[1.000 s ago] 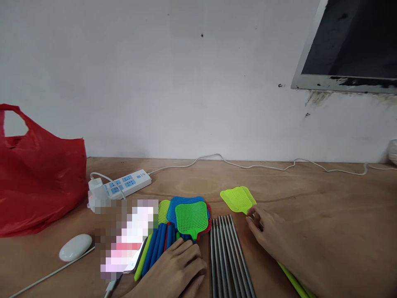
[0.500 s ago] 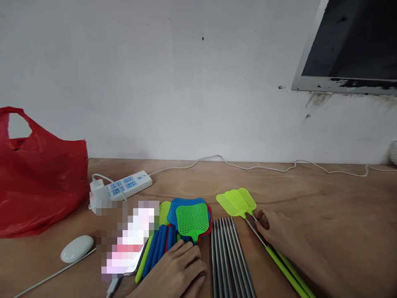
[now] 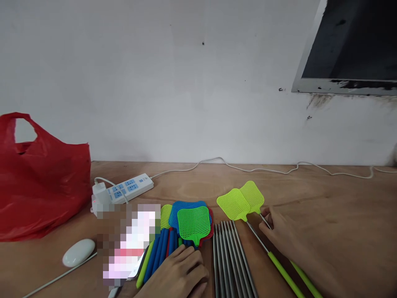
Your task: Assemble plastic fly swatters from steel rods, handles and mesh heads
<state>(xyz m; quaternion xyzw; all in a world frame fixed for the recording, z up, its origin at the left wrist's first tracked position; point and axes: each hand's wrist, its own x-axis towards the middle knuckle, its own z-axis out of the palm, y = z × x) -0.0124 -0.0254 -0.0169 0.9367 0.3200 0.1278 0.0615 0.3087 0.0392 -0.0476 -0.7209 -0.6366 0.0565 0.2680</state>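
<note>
Two yellow swatters [image 3: 234,203] lay right of several metal rods [image 3: 228,257].
The right hand [image 3: 277,229] pinched one swatter's shaft [image 3: 266,221] between its fingers; the left hand [image 3: 185,271] lay half curled over coloured handles [image 3: 157,252], but its grip I could not tell.

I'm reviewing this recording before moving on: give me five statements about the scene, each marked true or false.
1. The right hand holds a yellow swatter by its shaft. True.
2. The metal rods lie right of the left hand. True.
3. The red bag stands right of the power strip. False: it stands left.
4. The swatter head lying over the blue one is red. False: it is green.
5. A white cable runs out from the power strip. True.
</note>
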